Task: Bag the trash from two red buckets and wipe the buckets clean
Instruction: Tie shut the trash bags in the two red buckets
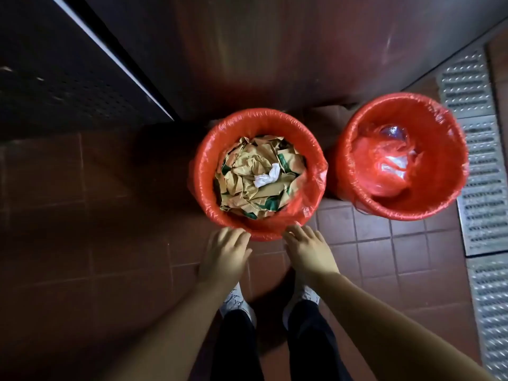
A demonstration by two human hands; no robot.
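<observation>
Two red buckets stand on the tiled floor, each lined with a red plastic bag folded over its rim. The left bucket (209, 160) is full of crumpled brown paper trash (247, 174) with a white tissue on top. The right bucket (450, 149) holds a bunched red bag with clear plastic (390, 163). My left hand (225, 254) and my right hand (308, 248) reach to the near rim of the left bucket, fingers stretched out and relaxed, their tips at the bag's edge. Neither hand holds anything.
A dark metal cabinet wall (275, 50) rises right behind the buckets, and a dark perforated panel (68, 78) sits at the left. A metal drain grate (481, 174) runs along the right. My shoes (236, 301) stand on red-brown tiles just before the left bucket.
</observation>
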